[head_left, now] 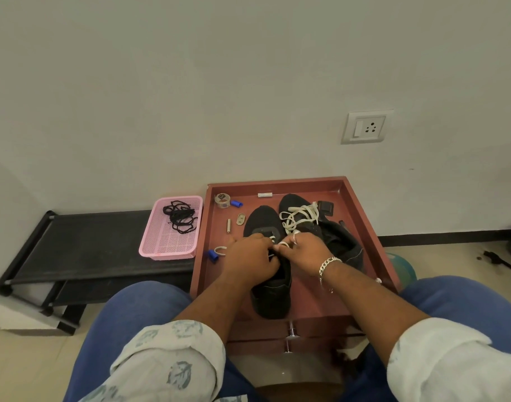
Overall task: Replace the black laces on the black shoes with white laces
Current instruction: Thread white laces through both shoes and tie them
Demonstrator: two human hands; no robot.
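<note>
Two black shoes lie in a red-brown tray (361, 204). The near shoe (273, 297) points away from me, and both my hands work over its lacing. My left hand (248, 258) curls its fingers on the shoe's upper and a white lace (281, 244) strand. My right hand (306, 250), with a ring and a silver bracelet, pinches a loop of that white lace. The far shoe (294, 203) carries a loose white lace (299, 217) across its top. The black laces (180, 217) lie bundled in a pink basket (167, 250) left of the tray.
Small items lie in the tray's left part: a tape roll (222, 200), blue caps (236, 203), metal pieces (240, 219) and a U-shaped hook (219, 250). A black pouch (339, 242) sits beside the far shoe. The basket stands on a low black rack (83, 245). My knees flank the tray.
</note>
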